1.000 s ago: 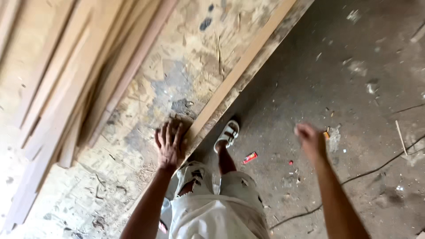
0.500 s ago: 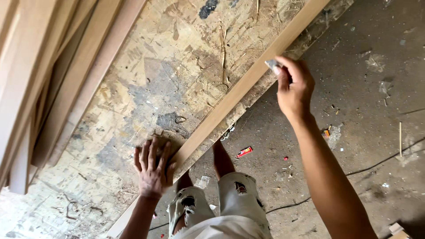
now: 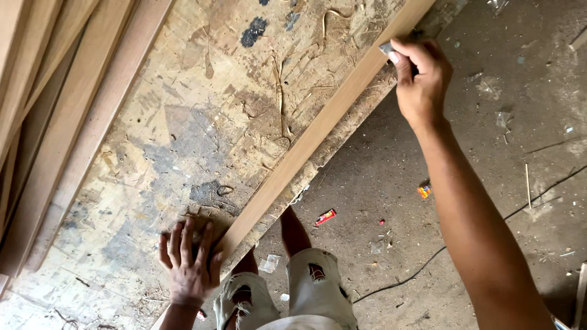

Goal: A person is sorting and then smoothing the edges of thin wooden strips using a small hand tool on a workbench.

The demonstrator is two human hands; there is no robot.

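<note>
I am pressing my left hand (image 3: 188, 263), fingers spread, flat on the bench (image 3: 183, 140) against the near end of one long wooden strip (image 3: 318, 131) lying along the bench's edge. My right hand (image 3: 420, 76) is pinching one small grey piece (image 3: 386, 47) against the strip's far part. Several more strips (image 3: 55, 91) are lying stacked at the bench's left.

Worn plywood workbench (image 3: 183, 140), wooden strip (image 3: 318, 131), stacked boards (image 3: 55, 104)

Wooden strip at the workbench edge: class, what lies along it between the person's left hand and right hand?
In the head view, only bare strip runs between the left hand, pressed flat on the workbench, and the right hand, which pinches a small grey piece.
</note>
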